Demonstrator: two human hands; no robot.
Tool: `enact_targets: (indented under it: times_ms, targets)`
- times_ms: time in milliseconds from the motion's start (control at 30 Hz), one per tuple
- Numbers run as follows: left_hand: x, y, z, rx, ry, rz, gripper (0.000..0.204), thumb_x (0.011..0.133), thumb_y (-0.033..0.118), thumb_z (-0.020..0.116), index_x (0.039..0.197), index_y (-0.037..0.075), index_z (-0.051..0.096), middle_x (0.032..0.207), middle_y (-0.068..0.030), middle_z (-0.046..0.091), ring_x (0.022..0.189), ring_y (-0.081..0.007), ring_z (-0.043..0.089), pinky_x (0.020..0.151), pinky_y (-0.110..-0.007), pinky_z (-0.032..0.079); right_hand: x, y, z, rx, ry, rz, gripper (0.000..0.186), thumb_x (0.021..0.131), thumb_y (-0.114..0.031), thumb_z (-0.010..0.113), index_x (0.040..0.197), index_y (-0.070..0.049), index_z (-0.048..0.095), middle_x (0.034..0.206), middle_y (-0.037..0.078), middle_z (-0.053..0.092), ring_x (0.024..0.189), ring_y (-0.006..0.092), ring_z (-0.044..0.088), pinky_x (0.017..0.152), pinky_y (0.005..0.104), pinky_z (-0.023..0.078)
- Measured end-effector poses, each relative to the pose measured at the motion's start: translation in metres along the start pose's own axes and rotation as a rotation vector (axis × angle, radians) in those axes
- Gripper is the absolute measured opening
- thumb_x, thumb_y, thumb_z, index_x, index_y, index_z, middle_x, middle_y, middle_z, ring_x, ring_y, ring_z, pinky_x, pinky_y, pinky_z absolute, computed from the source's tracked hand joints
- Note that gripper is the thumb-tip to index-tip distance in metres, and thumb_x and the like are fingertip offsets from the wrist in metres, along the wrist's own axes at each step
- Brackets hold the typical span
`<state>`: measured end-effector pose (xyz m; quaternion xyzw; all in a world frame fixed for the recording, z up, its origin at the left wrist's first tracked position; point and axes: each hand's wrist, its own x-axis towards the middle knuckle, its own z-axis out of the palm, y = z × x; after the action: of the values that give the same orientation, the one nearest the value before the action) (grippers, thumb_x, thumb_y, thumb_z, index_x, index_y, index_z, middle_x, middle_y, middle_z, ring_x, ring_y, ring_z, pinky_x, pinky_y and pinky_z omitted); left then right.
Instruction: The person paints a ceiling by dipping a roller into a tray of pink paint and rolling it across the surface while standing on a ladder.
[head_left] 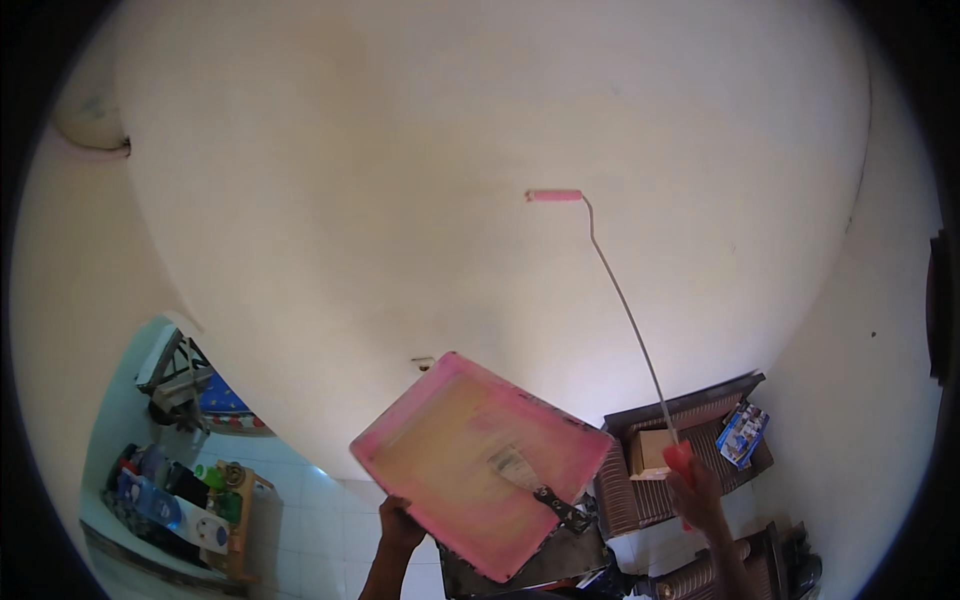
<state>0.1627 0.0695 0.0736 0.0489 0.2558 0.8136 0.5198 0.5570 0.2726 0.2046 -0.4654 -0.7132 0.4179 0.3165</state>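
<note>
Tray (440,455), pink-rimmed, lower-left edge pinched in left hand (400,522), scraper (546,496) lying inside; red roller handle (678,457) clasped in right hand (699,500), thin rod (639,338) slanting up and leftward to level pink sleeve (556,196) before cream wall (400,150), contact unclear.

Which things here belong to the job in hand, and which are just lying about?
Job in hand:
roller, in the right grip
paint tray, in the left grip
scraper, lying on the tray

Apparently just lying about:
cardboard box, on the striped sofa
printed papers, also there
</note>
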Motion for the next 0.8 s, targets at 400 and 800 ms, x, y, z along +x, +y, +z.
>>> enact_targets:
  times_ms: [400,800]
  targets:
    - [-0.092,0.098,-0.039,0.083,0.111,0.461,0.073,0.061,0.018,0.053,0.131,0.005,0.037,0.125,-0.0134,0.046,0.117,-0.0341,0.043,0.098,-0.050,0.038,0.156,-0.054,0.234,0.193,0.085,-0.252,0.036,0.088,-0.029,0.050,0.110,0.000,0.051,0.080,0.019,0.061,0.071,0.0357,0.060,0.062,0.0434,0.046]
    - [-0.109,0.112,-0.080,0.154,0.288,0.561,0.070,0.063,0.024,0.051,0.129,0.005,0.038,0.124,-0.0128,0.047,0.116,-0.0332,0.045,0.096,-0.048,0.040,0.245,-0.162,0.289,0.169,0.235,-0.544,0.029,0.091,-0.025,0.048,0.106,0.001,0.046,0.072,0.023,0.058,0.067,0.0410,0.059,0.055,0.0446,0.044]
